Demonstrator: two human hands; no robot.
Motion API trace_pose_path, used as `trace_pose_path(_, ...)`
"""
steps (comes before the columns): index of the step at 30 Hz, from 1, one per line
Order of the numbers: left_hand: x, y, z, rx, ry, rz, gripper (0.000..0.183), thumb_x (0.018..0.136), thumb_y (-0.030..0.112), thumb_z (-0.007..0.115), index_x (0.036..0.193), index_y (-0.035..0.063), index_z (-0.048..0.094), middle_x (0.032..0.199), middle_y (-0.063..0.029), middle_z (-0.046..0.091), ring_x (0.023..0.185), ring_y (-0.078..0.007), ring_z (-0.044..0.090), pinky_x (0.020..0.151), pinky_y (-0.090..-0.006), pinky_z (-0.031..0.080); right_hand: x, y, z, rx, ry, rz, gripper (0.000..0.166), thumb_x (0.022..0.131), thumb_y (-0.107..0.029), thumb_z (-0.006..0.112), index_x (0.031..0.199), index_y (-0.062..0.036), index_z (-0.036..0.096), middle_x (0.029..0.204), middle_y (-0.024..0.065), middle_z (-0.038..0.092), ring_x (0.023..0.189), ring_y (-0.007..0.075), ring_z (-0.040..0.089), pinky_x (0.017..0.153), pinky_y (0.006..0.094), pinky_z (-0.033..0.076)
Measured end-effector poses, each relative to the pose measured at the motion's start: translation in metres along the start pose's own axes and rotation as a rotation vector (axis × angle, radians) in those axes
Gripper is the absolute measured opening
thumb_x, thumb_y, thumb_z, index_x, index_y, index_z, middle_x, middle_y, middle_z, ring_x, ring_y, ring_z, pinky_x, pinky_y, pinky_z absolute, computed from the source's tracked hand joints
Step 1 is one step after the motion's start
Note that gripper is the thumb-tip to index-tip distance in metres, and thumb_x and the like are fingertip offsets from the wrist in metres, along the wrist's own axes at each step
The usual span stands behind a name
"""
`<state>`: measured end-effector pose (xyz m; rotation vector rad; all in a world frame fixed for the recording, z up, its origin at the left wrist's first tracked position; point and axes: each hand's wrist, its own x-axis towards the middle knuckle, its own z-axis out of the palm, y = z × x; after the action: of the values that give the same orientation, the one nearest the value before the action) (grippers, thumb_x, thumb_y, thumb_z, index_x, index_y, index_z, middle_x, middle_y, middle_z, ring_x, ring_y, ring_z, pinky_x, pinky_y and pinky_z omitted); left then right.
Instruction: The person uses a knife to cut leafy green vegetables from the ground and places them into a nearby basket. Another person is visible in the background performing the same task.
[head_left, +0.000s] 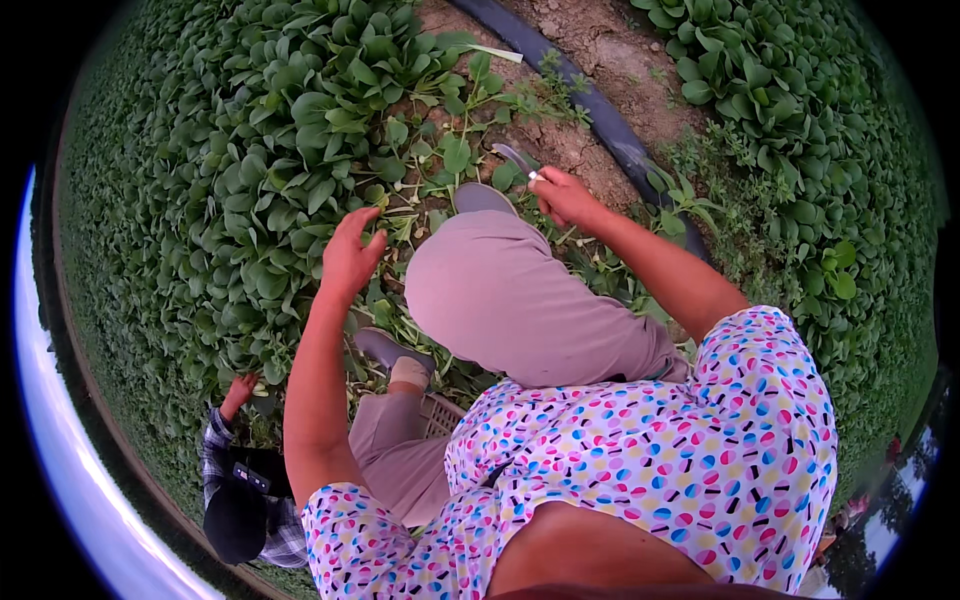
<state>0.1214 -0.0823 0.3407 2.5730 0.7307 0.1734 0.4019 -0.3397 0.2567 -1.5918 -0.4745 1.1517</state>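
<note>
My right hand (564, 196) is closed around the handle of a small curved knife (514, 159), its blade pointing up and left over low weeds and bare soil. My left hand (351, 253) holds nothing; thumb and fingers are spread beside the edge of a dense bed of leafy greens (315, 124). Cut stalks and loose leaves (405, 223) lie on the ground between my left hand and my shoe (484, 198). A pale cut stalk (495, 52) lies by the black hose at the top.
A black flat hose (600, 112) crosses the soil furrow diagonally. More greens (780, 90) grow on the right. Behind my left arm, a co-worker in a checked shirt (217, 435) reaches into the plants. A plastic crate (441, 417) shows partly under me.
</note>
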Motion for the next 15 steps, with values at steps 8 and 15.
trace_pose_path(8,0.153,0.012,0.037,0.627,0.043,0.116,0.045,0.086,0.029,0.068,0.128,0.0133,0.06,0.136,-0.0038,0.058,0.132,-0.0242,0.048,0.113,-0.0514,0.031,0.048,-0.007,0.064,-0.375,-0.021,-0.065,0.034,0.094,-0.041,0.059,0.107,-0.0094,0.061,0.081,0.0098,0.064,0.075,0.0253,0.063,0.069,0.0398,0.049)
trace_pose_path(15,0.134,-0.034,0.033,0.699,-0.024,-0.198,0.07,0.08,0.035,0.075,0.142,0.0176,0.048,0.147,-0.0009,0.048,0.139,-0.0221,0.039,0.11,-0.0543,0.029,0.153,-0.036,0.118,-0.588,0.04,-0.035,0.041,0.093,-0.045,0.053,0.112,-0.0094,0.06,0.104,0.0179,0.069,0.101,0.0378,0.065,0.088,0.0481,0.048)
